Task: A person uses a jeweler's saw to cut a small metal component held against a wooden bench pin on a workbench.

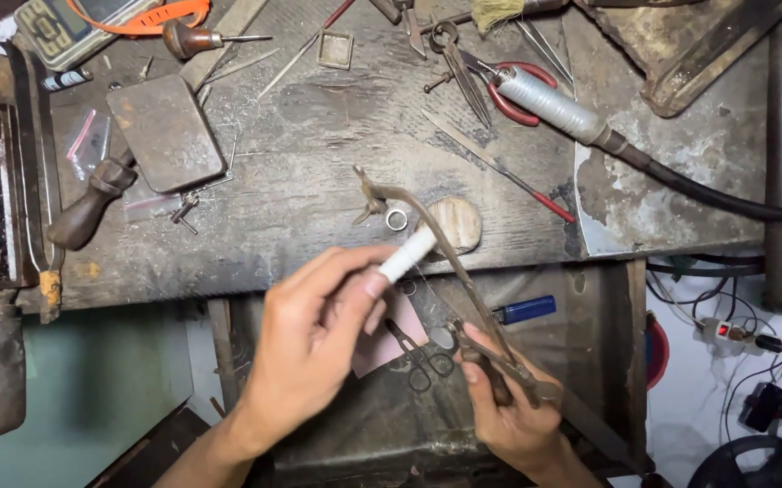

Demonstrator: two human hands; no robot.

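Left hand (318,348) off the front edge of the bench (318,163), fingers closed round a small white cylinder (409,254). The cylinder sticks out past thumb and forefinger, its far end up at the bench's front edge, touching or just beside the saw frame (427,230); contact cannot be told for sure.

Right hand (508,407) lower, below the front edge, clamped on the dark handle of the saw frame. The frame runs up from this hand on a slant to the bench's front edge, its top end over the wood near a round wooden peg (457,223). A small metal ring (396,220) lies on the bench just beside the frame's top end.

Below the bench, between the two hands: a pink sheet (389,339) with small scissors (420,357) on it. A blue lighter (524,310) lies just beyond, under the front edge.

On the bench top:
- flat metal tin (165,131), left part, with a wooden-handled tool (93,203) next to it
- red-handled pliers (517,95), far side
- silver handpiece (553,107) with black hose running off to the right edge
- thin red-tipped file (499,172), middle right
- dividers (458,68), far edge
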